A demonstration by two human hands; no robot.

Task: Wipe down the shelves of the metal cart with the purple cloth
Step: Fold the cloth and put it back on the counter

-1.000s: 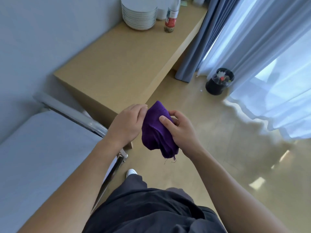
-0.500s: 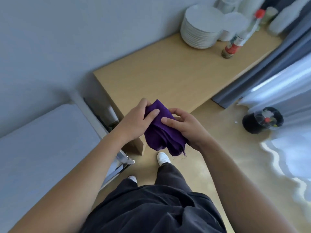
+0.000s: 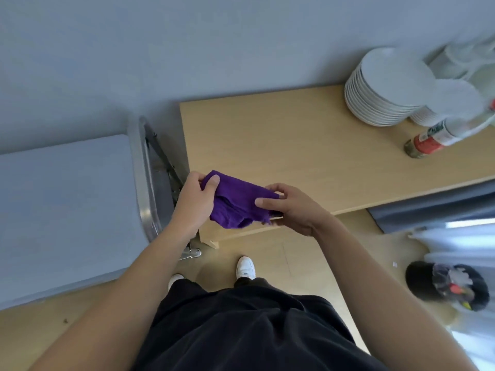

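The cloth is purple and hangs in the air between both hands, over the near left corner of the wooden table and just right of the cart. The left hand grips its left end, thumb on top, fingers curled under. The right hand pinches its right end between thumb and fingers. The cloth is bunched and sags in the middle. The cart stands left of the table against the grey wall; its metal rim shows, with a flat grey top further left. At the far right of the table are a stack of white plates and a tilted bottle. A black bin sits on the floor at the near right. A white shoe shows below the hands.
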